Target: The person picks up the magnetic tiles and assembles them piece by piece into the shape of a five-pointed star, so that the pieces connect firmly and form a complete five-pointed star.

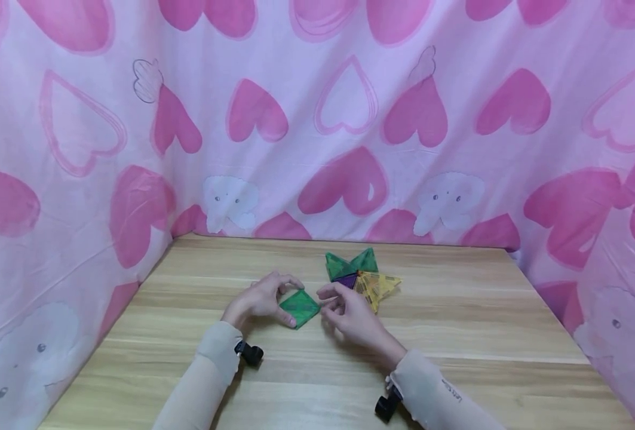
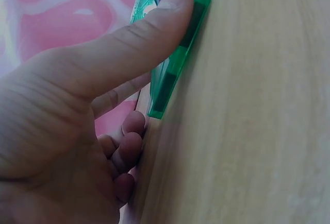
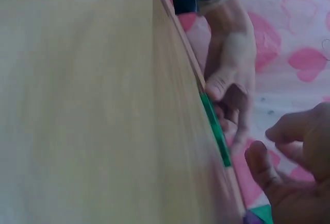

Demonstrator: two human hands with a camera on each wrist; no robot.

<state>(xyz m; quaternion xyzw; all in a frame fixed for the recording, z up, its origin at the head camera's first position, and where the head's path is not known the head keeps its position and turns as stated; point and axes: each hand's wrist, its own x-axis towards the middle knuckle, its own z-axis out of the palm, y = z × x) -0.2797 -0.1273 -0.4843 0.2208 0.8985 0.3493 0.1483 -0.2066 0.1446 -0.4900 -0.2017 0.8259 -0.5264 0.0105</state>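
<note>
A green magnetic tile [image 1: 300, 307] lies on the table, its corners pointing like a diamond. My left hand [image 1: 260, 298] holds it at the edges, thumb at the near corner and forefinger at the far side. The left wrist view shows the thumb against the tile's thick green edge [image 2: 172, 72]. Just right of the tile, my right hand [image 1: 352, 313] hovers with loosely bent fingers and nothing in them; thumb and forefinger stand apart in the right wrist view. Beyond the right hand, joined tiles include green ones [image 1: 365, 261], a purple one [image 1: 346, 279] and yellow ones [image 1: 376, 288].
The wooden table [image 1: 457, 334] carries the tiles. A pink heart-patterned cloth [image 1: 263, 179] hangs behind it and at both sides. Each wrist wears a small black camera, one on the left cuff [image 1: 251, 353] and one on the right [image 1: 387, 406].
</note>
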